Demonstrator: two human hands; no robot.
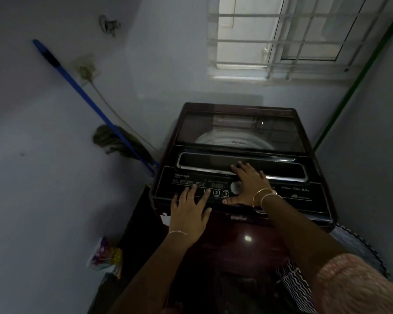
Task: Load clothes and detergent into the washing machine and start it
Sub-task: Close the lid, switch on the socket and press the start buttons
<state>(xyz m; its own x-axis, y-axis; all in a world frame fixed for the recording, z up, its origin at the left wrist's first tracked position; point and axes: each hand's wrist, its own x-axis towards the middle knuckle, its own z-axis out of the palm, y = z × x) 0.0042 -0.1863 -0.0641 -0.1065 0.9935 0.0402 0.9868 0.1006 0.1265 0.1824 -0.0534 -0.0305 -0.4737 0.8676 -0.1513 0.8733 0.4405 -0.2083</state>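
Where two pale walls meet under a barred window [281, 37], the dark, glossy washing machine [232, 234] stands with its glass lid [236, 125] down; the drum beneath is too dim to read. A blue-handled mop [89, 103] leans on its left and a green pole [354, 87] on its right. A crinkled colourful packet [104, 259] sits low on the near left. The left hand [188, 211], fingers straight, touches the flat control panel [182, 183] with its forefinger beside the numbered buttons [216, 192]. The right hand [247, 184] lies flat and spread just right of the round knob [236, 185].
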